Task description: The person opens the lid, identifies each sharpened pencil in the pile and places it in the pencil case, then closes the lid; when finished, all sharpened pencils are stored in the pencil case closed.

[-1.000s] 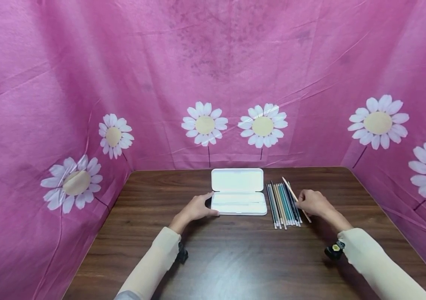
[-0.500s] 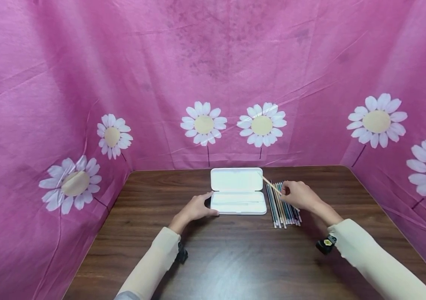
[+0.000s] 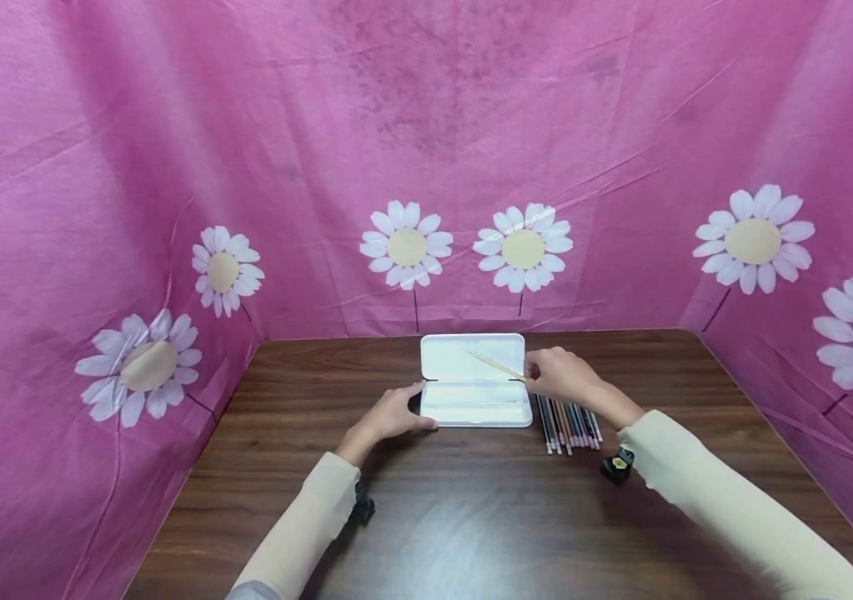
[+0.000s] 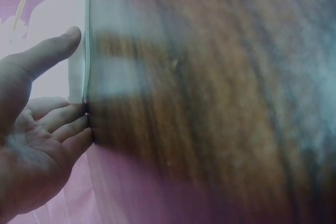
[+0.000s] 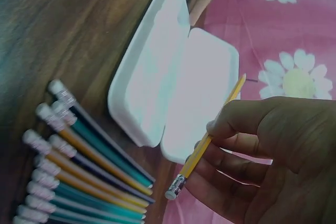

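Note:
A white pencil case (image 3: 477, 415) lies with its lid (image 3: 456, 357) raised toward the back wall, and no pencils show inside it. At its left end, my left hand (image 3: 392, 414) holds it, thumb at the front corner and fingertips at the back one. My right hand (image 3: 564, 375) pinches a yellow pencil (image 5: 202, 150) between thumb and fingers. That pencil is tilted above the case's right side, its sharpened tip pointing left and its eraser end near the palm. Below the right hand lies a row of several pencils (image 3: 569, 433), partly covered by that hand.
The brown wooden table (image 3: 441, 508) carries the case and the pencils. A pink cloth (image 3: 306, 167) printed with daisies hangs behind the table and along both sides.
My right hand has lifted the yellow pencil from the right edge of the row and carried it left to the case. The left hand has stayed at the case's left end.

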Demonstrator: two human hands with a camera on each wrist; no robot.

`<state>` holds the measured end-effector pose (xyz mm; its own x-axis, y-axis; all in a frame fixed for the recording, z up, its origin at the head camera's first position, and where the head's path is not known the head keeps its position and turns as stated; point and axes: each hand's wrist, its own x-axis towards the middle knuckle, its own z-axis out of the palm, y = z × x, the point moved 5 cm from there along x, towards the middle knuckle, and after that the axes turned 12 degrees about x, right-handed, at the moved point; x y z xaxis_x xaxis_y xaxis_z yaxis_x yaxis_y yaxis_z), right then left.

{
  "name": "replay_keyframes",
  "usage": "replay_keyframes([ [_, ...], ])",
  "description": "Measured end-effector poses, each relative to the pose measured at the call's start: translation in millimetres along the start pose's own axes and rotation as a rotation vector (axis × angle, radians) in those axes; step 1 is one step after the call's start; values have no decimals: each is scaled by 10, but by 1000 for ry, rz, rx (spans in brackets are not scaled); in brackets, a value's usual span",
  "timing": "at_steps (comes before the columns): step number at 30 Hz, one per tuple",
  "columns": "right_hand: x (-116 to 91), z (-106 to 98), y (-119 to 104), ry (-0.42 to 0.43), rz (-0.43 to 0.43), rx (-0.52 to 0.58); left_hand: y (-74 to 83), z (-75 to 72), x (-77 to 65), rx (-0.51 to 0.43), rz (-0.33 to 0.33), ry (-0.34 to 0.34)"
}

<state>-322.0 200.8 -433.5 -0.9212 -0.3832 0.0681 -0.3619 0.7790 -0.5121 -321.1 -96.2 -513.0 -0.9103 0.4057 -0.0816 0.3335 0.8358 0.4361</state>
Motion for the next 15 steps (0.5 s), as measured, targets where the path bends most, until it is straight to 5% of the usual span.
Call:
replay_keyframes([
  [15, 389, 154, -375, -129, -106, -85, -7, 6, 17, 4, -13, -7],
])
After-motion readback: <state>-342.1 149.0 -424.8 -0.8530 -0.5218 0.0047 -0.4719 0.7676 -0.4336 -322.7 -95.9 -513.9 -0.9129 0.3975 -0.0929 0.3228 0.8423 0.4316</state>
